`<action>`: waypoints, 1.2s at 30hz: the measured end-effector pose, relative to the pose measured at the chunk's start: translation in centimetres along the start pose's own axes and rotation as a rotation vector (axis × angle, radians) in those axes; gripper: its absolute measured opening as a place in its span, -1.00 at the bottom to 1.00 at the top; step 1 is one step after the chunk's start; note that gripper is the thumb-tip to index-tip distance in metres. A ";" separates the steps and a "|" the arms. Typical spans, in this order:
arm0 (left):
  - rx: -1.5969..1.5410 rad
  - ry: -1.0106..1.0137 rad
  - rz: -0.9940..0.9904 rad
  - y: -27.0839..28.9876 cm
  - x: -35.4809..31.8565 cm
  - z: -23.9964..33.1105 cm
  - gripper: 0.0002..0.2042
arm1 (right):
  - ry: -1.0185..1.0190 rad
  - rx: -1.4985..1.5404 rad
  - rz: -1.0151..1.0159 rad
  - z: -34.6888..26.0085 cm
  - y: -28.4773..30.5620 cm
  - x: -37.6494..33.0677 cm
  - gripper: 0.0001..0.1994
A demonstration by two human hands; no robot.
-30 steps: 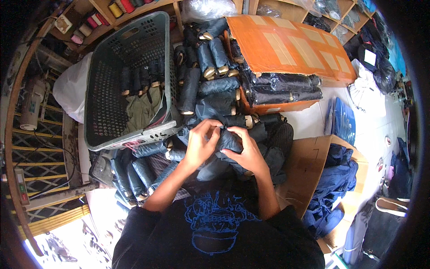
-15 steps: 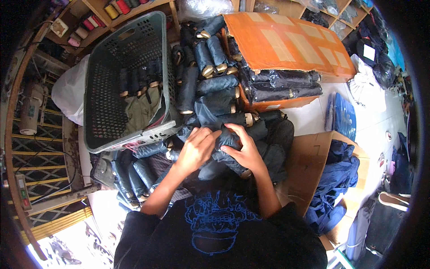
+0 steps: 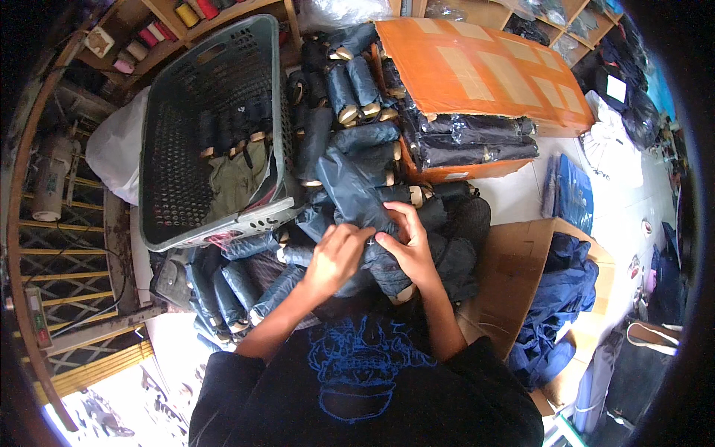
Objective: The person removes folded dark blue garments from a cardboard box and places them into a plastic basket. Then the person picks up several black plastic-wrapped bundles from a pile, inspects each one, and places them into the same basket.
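In front of my body, my left hand (image 3: 337, 259) is closed, its fingertips pinching dark blue thin cloth (image 3: 348, 186). My right hand (image 3: 411, 244) holds the same cloth from the right side, with the thumb tip close to my left fingers and the index finger curved above. A loose flap of the cloth stretches up and away from my hands. Around it lie several rolled dark blue cloth bundles (image 3: 363, 86) with cream-coloured ends. How much cloth sits inside my fingers is hidden.
A dark green perforated basket (image 3: 283, 141) with several rolls in it stands at the left. Beyond my right hand is an orange taped carton (image 3: 477, 67) with dark packages. An open cardboard box (image 3: 514, 276) holds blue cloth. Thread spools (image 3: 206, 9) sit on a far shelf.
The cloth flap now spreads farther up and away from my hands. My left hand has shifted slightly nearer my body, and my right thumb has come closer to its fingertips.
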State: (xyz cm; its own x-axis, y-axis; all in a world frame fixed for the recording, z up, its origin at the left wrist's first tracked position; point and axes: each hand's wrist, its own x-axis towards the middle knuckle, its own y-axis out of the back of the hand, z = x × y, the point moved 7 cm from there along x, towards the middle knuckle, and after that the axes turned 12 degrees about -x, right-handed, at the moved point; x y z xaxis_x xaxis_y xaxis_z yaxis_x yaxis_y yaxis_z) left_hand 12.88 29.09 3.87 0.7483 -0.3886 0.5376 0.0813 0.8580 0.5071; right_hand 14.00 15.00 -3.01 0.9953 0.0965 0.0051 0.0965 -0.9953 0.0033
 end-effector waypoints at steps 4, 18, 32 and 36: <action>-0.238 0.310 0.101 1.0 -0.1 -1.8 -0.83 | -0.098 0.236 0.001 0.1 -1.0 -0.3 -0.48; -1.305 1.052 0.453 -2.8 -1.2 -4.6 -0.52 | 0.055 0.158 -0.050 -1.5 -1.4 -0.1 -0.45; -1.021 0.808 0.461 -1.4 -1.8 -3.4 -0.61 | -0.015 0.246 -0.019 -1.8 -1.7 -0.5 -0.48; -0.978 0.784 0.478 -0.8 -1.4 -2.7 -0.67 | -0.043 0.280 -0.015 -1.5 -2.0 -0.7 -0.49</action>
State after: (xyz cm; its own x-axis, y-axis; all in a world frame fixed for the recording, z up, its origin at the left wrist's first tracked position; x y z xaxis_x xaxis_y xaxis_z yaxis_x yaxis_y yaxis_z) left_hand 13.52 29.85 0.83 0.9858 0.0257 -0.1662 -0.1043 0.8686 -0.4844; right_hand 13.14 16.96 -1.52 0.9925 0.1171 -0.0355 0.1031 -0.9565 -0.2731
